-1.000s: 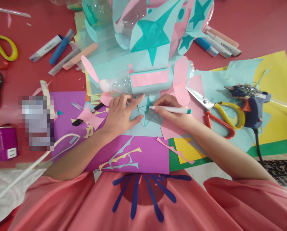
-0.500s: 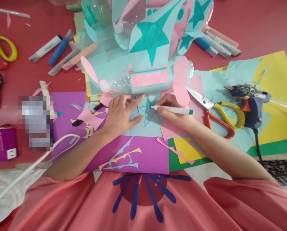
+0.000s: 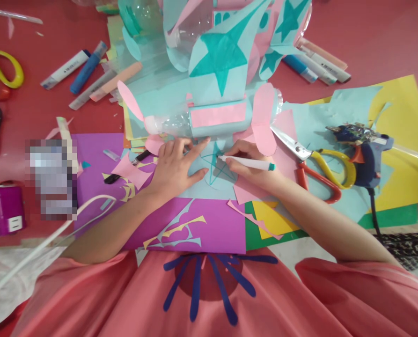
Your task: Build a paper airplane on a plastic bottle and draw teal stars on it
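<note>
My right hand point(image 3: 250, 161) is closed around a white marker with a green cap end point(image 3: 253, 163), its tip on a light blue paper point(image 3: 198, 189). A star outline point(image 3: 214, 168) in green shows on that paper, with part of its top point coloured in. My left hand point(image 3: 177, 166) lies spread on the left side of the same paper, fingers apart and holding nothing. Just beyond both hands lies a clear plastic bottle point(image 3: 175, 124) wrapped in blue and pink paper, with pink paper pieces at its neck and base. A blue paper fin with a green star point(image 3: 219, 56) stands up from it.
Scissors point(image 3: 317, 168) and a blue glue gun point(image 3: 368, 164) lie to the right on coloured sheets. Several markers point(image 3: 88, 67) are at the upper left, more at the upper right. Paper scraps point(image 3: 180, 229) lie on purple paper point(image 3: 226, 224). A white cable point(image 3: 50, 238) crosses the left.
My right hand and the marker have shifted slightly left, and a little more green shows near the star's top point. My left hand stays in place.
</note>
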A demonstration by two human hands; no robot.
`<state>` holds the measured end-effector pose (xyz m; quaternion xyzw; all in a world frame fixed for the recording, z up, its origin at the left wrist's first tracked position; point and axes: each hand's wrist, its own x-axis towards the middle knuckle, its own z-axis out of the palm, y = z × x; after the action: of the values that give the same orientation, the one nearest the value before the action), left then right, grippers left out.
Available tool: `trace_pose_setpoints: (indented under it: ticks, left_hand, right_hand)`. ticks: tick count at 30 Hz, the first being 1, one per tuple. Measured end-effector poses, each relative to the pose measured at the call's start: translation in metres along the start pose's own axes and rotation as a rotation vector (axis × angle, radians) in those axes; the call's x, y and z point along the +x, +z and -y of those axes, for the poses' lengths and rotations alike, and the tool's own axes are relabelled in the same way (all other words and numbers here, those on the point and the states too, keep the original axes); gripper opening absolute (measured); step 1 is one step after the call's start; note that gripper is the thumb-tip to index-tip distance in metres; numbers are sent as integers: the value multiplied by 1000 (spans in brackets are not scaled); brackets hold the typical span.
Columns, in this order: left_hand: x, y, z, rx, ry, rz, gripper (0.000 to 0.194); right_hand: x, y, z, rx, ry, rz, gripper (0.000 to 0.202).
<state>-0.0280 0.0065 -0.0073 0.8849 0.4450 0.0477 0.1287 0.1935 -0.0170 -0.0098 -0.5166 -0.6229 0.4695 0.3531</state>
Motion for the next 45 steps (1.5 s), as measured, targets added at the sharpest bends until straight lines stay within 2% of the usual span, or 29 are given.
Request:
trace_pose_setpoints:
  ticks: [6, 11, 18, 25, 39, 43, 45]
  left_hand:
    - [1, -1, -1, -3, 0, 22, 58]
    - [1, -1, -1, -29, -5, 16, 59]
    - [0, -1, -1, -24, 7, 16, 58]
    - [0, -1, -1, -11, -3, 17, 59]
    - [1, -1, -2, -32, -25, 25, 60]
    - [1, -1, -2, -11, -18, 27, 60]
    - [1, -1, -2, -6, -13, 28, 60]
  right_hand:
    - [0, -3, 2, -22, -27, 119, 15]
    - [0, -5, 5, 12, -34, 162, 16]
    - [4, -5, 6, 63, -28, -27, 4]
    - [2, -1, 2, 3, -12, -64, 8]
    - [0, -5, 7, -24, 6, 149, 19]
    - [1, -6, 7, -15, -15, 171, 19]
    - [1, -5, 7, 15, -27, 143, 17]
